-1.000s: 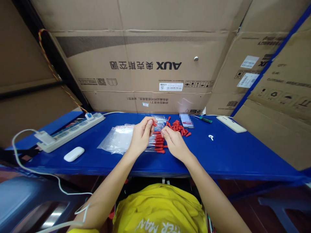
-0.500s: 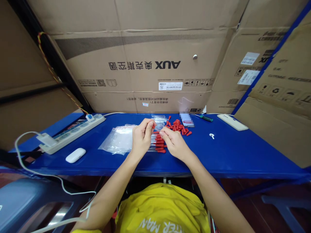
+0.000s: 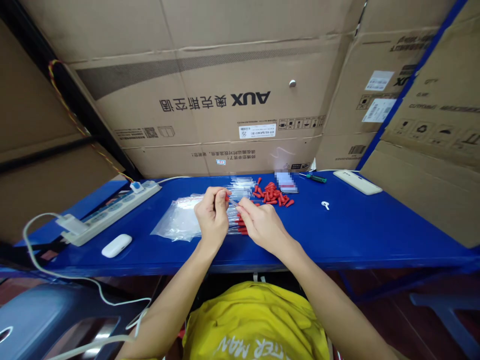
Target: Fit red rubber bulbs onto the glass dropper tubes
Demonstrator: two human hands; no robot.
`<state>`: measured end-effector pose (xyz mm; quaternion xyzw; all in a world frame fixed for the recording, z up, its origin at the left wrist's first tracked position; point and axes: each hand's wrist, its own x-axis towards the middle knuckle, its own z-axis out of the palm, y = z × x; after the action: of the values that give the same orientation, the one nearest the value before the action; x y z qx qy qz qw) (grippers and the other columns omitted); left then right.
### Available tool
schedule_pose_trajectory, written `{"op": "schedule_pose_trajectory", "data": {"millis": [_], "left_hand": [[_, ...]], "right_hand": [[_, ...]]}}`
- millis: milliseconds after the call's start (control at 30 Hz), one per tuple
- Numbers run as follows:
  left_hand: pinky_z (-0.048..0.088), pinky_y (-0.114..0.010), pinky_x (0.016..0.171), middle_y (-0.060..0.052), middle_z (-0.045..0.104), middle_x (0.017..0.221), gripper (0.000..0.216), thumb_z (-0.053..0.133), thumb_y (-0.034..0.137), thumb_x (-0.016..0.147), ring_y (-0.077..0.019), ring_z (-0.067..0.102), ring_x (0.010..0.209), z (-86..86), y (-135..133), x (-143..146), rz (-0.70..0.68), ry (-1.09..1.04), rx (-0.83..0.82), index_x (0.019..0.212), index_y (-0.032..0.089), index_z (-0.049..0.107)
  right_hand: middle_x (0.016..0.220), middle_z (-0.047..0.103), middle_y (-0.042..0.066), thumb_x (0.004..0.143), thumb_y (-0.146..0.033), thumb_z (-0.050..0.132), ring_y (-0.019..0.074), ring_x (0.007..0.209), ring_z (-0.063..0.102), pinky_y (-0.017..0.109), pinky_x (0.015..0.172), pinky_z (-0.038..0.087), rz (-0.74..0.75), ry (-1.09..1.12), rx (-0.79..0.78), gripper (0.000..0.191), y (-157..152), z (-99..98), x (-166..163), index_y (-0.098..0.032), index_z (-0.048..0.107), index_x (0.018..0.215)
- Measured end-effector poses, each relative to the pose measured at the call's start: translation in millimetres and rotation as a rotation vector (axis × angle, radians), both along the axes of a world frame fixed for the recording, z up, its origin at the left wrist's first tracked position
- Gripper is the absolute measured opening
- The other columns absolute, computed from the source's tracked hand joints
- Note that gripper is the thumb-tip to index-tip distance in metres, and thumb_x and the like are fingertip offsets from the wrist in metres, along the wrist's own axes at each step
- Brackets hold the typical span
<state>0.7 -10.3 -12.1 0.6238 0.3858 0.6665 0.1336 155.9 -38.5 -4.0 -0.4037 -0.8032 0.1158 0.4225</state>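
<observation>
Over the blue table point(image 3: 337, 235), my left hand point(image 3: 212, 217) pinches the red-capped end of a thin clear tube point(image 3: 233, 202). My right hand point(image 3: 260, 226) pinches the tube's other end, so both hands hold it between them just above the table. Under the hands lies a row of clear tubes with red caps point(image 3: 242, 226). Behind them sits a loose pile of red caps point(image 3: 272, 195) and a bunch of uncapped clear tubes point(image 3: 242, 185). Clear plastic bags point(image 3: 178, 220) lie left of my left hand.
A white power strip point(image 3: 108, 212) with a cable runs along the left. A white earbud case point(image 3: 116, 245) sits near the front edge. A green screwdriver point(image 3: 314, 177), a white remote-like device point(image 3: 357, 182) and a small white piece point(image 3: 325, 205) lie right. Cardboard boxes point(image 3: 225, 100) wall the back.
Both hands have drawn slightly toward me and lower with the tube between them. The head camera has tilted a little, shifting the view.
</observation>
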Motion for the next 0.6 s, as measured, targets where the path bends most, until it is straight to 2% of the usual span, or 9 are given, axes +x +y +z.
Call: {"op": "schedule_pose_trajectory", "data": {"millis": [100, 200, 267, 333, 433, 500, 533, 600], "left_hand": [[0.044, -0.024, 0.058, 0.000, 0.066, 0.074, 0.038, 0.052, 0.050, 0.111, -0.0117, 0.057, 0.059, -0.9, 1.1, -3.6, 0.053, 0.028, 0.061, 0.094, 0.020, 0.069], [0.044, -0.025, 0.058, -0.001, 0.067, 0.073, 0.039, 0.053, 0.051, 0.110, -0.0118, 0.057, 0.057, -0.2, 3.2, -9.3, 0.028, 0.085, 0.120, 0.093, 0.020, 0.071], [0.044, -0.025, 0.058, -0.002, 0.067, 0.074, 0.040, 0.053, 0.051, 0.110, -0.0120, 0.057, 0.057, 0.0, 4.7, -12.6, -0.011, 0.104, 0.146, 0.093, 0.020, 0.072], [0.044, -0.026, 0.058, -0.002, 0.068, 0.075, 0.041, 0.053, 0.052, 0.110, -0.0122, 0.057, 0.058, -0.8, 5.8, -14.9, -0.032, 0.103, 0.162, 0.093, 0.021, 0.072], [0.044, -0.026, 0.057, -0.003, 0.068, 0.077, 0.043, 0.052, 0.054, 0.110, -0.0121, 0.056, 0.058, -2.9, 6.3, -15.7, -0.082, 0.070, 0.162, 0.091, 0.021, 0.071], [0.043, -0.026, 0.055, -0.003, 0.067, 0.079, 0.044, 0.051, 0.056, 0.110, -0.0116, 0.054, 0.057, -3.6, 5.5, -14.0, -0.137, 0.029, 0.154, 0.090, 0.021, 0.070], [0.041, -0.026, 0.054, -0.002, 0.065, 0.077, 0.044, 0.051, 0.057, 0.110, -0.0113, 0.052, 0.056, -3.4, 4.6, -12.5, -0.164, 0.008, 0.144, 0.090, 0.021, 0.069], [0.038, -0.026, 0.051, 0.000, 0.060, 0.071, 0.045, 0.052, 0.058, 0.110, -0.0107, 0.047, 0.053, -2.1, 1.8, -8.0, -0.202, -0.023, 0.103, 0.089, 0.022, 0.068]], "right_hand": [[0.066, 0.055, -0.001, 0.112, -0.036, 0.043, 0.0181, 0.056, 0.052, 0.031, 0.063, 0.033, 0.071, 0.119, -0.093, 0.027, -4.2, 4.2, -3.7, -0.025, 0.056, 0.092], [0.065, 0.048, -0.003, 0.112, -0.048, 0.044, 0.0158, 0.057, 0.046, 0.029, 0.061, 0.035, 0.198, 0.306, -0.243, 0.037, -5.2, 6.0, -6.5, -0.025, 0.051, 0.083], [0.060, 0.039, -0.007, 0.108, -0.061, 0.049, 0.0129, 0.051, 0.036, 0.027, 0.053, 0.032, 0.340, 0.485, -0.440, 0.045, -5.4, 6.2, -8.4, -0.026, 0.046, 0.080], [0.055, 0.027, -0.012, 0.102, -0.069, 0.056, 0.0098, 0.044, 0.021, 0.024, 0.045, 0.024, 0.500, 0.664, -0.677, 0.050, -6.4, 6.6, -11.0, -0.027, 0.043, 0.080], [0.051, 0.016, -0.016, 0.097, -0.071, 0.062, 0.0083, 0.041, 0.008, 0.022, 0.041, 0.017, 0.658, 0.791, -0.900, 0.049, -9.6, 7.6, -15.7, -0.028, 0.042, 0.083], [0.051, 0.016, -0.015, 0.100, -0.070, 0.057, 0.0095, 0.041, 0.010, 0.023, 0.042, 0.019, 0.636, 0.777, -0.870, 0.047, -12.0, 7.5, -18.1, -0.028, 0.042, 0.083], [0.052, 0.020, -0.014, 0.101, -0.069, 0.054, 0.0104, 0.042, 0.014, 0.025, 0.043, 0.021, 0.570, 0.739, -0.788, 0.046, -13.0, 6.9, -18.7, -0.028, 0.042, 0.083], [0.056, 0.031, -0.009, 0.104, -0.063, 0.051, 0.0123, 0.045, 0.026, 0.027, 0.049, 0.023, 0.343, 0.599, -0.518, 0.042, -14.3, 4.6, -19.2, -0.027, 0.045, 0.083]]}}
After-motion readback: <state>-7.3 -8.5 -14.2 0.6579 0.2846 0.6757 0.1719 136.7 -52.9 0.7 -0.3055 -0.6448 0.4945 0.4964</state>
